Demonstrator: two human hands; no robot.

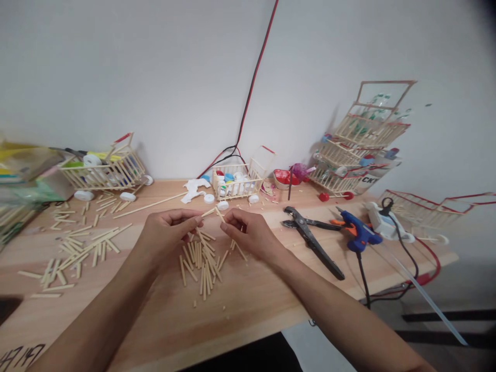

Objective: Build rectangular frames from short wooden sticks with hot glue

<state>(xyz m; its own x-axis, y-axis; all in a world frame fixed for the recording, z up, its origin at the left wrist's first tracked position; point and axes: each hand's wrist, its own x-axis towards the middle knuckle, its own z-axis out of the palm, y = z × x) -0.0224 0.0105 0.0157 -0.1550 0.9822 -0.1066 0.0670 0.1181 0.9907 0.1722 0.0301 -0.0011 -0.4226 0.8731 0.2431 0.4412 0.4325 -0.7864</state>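
pale wood table (251,305), white wall (155,77) — left hand (170,232) and right hand (250,232) each grip a short stick (208,212).

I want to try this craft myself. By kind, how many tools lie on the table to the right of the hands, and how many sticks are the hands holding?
Pliers: 1
Glue gun: 1
Held sticks: 2, one in the left hand, one in the right hand
Total: 4

Single head-worn view, forward and down over the table (251,310), left hand (166,232) and right hand (248,232) close below, wall (155,77) beyond.
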